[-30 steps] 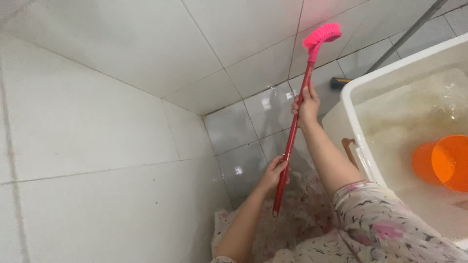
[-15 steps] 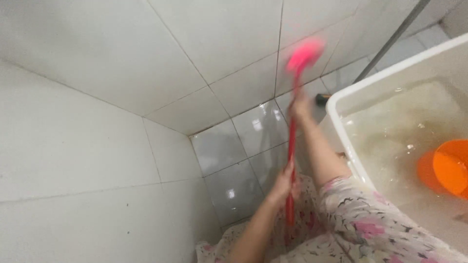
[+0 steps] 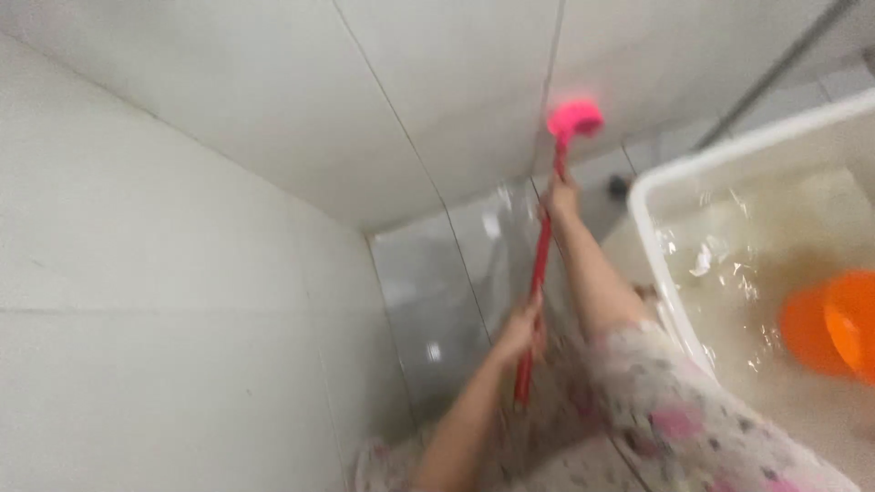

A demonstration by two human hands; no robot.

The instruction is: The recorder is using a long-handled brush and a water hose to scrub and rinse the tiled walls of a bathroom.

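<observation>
**Up High: Brush on the Wall**

Near the top middle of the frame, the pink brush head (image 3: 574, 118) presses on the white wall tile (image 3: 437, 82). The right hand (image 3: 561, 193) and left hand (image 3: 521, 330) both wrap tight around the red handle (image 3: 540, 264). Push firmly, keep strokes short, and stay clear of the white water tub (image 3: 652, 228) at right.

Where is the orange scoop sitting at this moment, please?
In the head view the orange scoop lies at the far right edge, in the water inside the white tub, to the right of the person's right arm and away from the pink brush.
</observation>
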